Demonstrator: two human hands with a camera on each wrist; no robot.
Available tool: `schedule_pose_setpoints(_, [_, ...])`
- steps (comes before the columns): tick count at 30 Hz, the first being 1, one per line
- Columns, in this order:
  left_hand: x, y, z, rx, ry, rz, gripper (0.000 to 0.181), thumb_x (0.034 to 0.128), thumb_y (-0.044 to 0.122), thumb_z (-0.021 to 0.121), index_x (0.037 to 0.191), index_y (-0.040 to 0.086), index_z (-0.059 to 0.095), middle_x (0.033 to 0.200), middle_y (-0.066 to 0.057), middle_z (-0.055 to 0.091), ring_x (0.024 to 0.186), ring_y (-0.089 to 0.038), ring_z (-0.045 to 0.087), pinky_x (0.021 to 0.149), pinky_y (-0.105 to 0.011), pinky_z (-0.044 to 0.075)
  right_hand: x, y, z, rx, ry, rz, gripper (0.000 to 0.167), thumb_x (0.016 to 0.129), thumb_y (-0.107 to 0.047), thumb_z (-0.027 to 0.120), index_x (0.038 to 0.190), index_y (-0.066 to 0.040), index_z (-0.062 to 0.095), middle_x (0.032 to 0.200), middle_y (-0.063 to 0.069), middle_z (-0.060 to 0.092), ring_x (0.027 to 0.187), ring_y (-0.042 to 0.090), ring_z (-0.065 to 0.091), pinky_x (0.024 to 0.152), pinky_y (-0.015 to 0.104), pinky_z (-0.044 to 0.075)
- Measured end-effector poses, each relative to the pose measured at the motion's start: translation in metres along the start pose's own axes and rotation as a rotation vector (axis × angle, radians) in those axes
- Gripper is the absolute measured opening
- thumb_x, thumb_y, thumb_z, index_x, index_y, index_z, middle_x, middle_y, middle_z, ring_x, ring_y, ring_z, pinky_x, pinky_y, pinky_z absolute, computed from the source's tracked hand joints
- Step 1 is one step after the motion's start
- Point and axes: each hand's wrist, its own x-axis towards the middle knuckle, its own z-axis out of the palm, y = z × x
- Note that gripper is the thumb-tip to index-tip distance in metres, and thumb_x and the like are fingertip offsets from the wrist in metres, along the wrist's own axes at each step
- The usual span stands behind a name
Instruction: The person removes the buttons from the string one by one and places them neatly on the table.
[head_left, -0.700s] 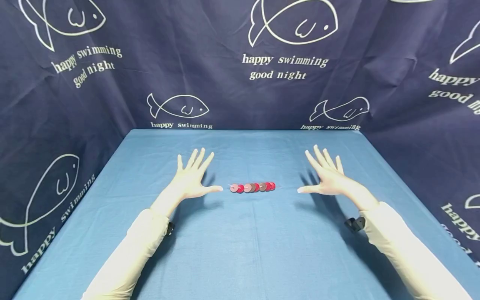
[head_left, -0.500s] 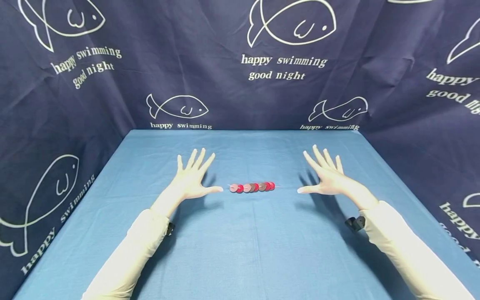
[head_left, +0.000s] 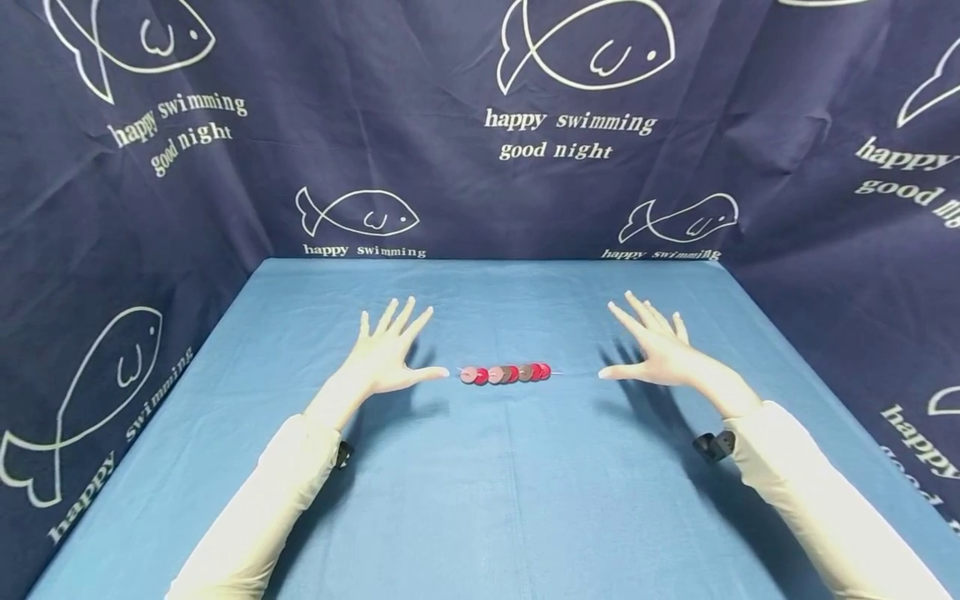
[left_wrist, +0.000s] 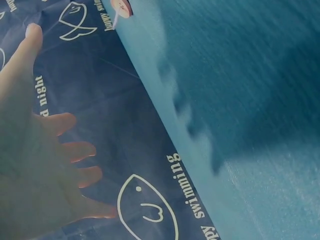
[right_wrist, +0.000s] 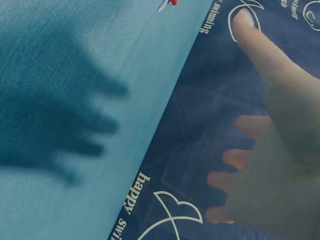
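A row of overlapping round buttons (head_left: 511, 374) in pink, red and brown lies across the blue cloth, with a thin pale string or wire end sticking out at each side. My left hand (head_left: 377, 362) hovers to its left, fingers spread, the thumb pointing at the row without touching it. On the other side, farther from the row, my right hand (head_left: 666, 360) is held the same way. Neither hand holds anything. In the left wrist view a pink button (left_wrist: 121, 7) shows at the top edge. Only a red sliver and a pale tip (right_wrist: 163, 5) appear in the right wrist view.
Blue cloth (head_left: 480, 500) covers the table, and both hands cast shadows on it. A dark blue curtain (head_left: 450, 167) printed with white fish and lettering stands behind and at both sides. A small black device (head_left: 714, 446) sits under the right wrist.
Both hands stay spread above the cloth, with only a very slight shift to the right in the view. The row of buttons lies as before.
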Motion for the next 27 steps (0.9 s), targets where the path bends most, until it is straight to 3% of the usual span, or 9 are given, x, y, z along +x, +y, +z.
schedule_pose_setpoints(6, [0.004,-0.002,0.000,-0.078,-0.016,0.004,0.087,0.0795,0.067,0.055,0.149,0.025,0.023,0.157,-0.009,0.013,0.144,-0.032,0.015,0.110,-0.061,0.013,0.003,0.000,0.003,0.059,0.081,-0.118,0.074,0.077,-0.035,0.075,0.138,-0.006,0.043,0.144,0.023,0.033,0.131,0.044,0.033,0.103,0.065,0.019])
schedule_pose_setpoints(10, [0.007,-0.006,0.006,-0.110,0.029,0.056,0.077,0.0826,0.057,0.060,0.145,0.018,0.035,0.152,-0.014,0.028,0.138,-0.037,0.029,0.108,-0.057,0.024,0.007,0.001,0.009,0.092,0.161,-0.220,0.061,0.077,-0.024,0.075,0.129,-0.001,0.052,0.129,0.022,0.050,0.120,0.040,0.047,0.099,0.055,0.034])
schedule_pose_setpoints(16, [0.012,-0.007,0.013,-0.176,0.067,0.177,0.065,0.0843,0.041,0.066,0.137,0.008,0.047,0.137,-0.019,0.047,0.126,-0.038,0.044,0.103,-0.049,0.036,0.011,0.000,0.014,0.115,0.205,-0.260,0.052,0.080,-0.024,0.073,0.125,-0.002,0.057,0.120,0.016,0.058,0.115,0.033,0.053,0.098,0.048,0.038])
schedule_pose_setpoints(27, [0.018,0.000,0.018,-0.252,0.041,0.256,0.050,0.0870,0.031,0.065,0.127,0.003,0.055,0.118,-0.018,0.060,0.107,-0.030,0.059,0.092,-0.043,0.046,0.017,-0.008,0.028,0.121,0.205,-0.268,0.037,0.082,-0.021,0.071,0.112,-0.001,0.065,0.106,0.014,0.066,0.101,0.030,0.062,0.089,0.045,0.046])
